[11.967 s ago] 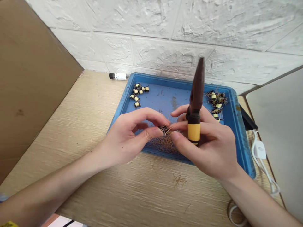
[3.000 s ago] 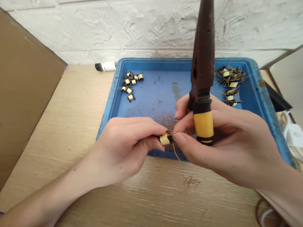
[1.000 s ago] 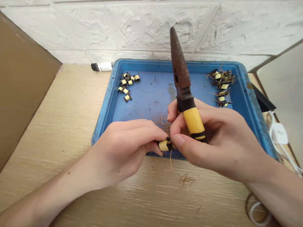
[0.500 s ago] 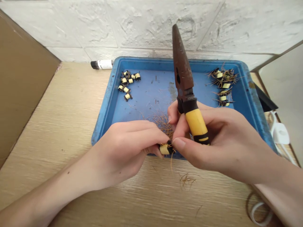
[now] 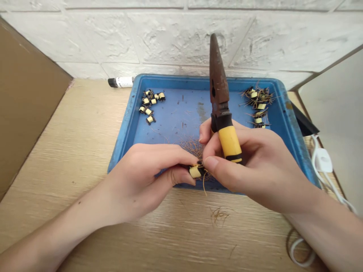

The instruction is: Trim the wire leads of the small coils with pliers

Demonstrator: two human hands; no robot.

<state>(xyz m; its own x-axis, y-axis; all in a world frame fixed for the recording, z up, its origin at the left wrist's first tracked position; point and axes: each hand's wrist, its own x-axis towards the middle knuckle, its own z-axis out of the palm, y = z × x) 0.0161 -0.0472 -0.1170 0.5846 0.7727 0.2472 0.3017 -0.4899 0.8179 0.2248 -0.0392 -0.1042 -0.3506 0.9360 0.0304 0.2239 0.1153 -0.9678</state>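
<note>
Between thumb and fingers, my left hand pinches a small transformer coil with yellow tape, a black bobbin and loose copper wires. My right hand is closed around long-nose pliers, whose rusty jaws point up, away from the coil. The thumb and index fingertip of that hand meet at the coil's right end, by its wires. Both hands are over the near edge of a blue tray. Copper wire clippings lie in the tray behind the coil.
Several coils with trimmed ends sit at the tray's left. Long-wired coils are heaped at its right. More clippings lie on the wooden table. A black-capped bottle, a white cord switch and a cardboard panel surround the tray.
The view has shifted slightly. My left thumb now shows along the near side of the coil, and the coil is slightly turned. The pliers stay upright in my right hand.
</note>
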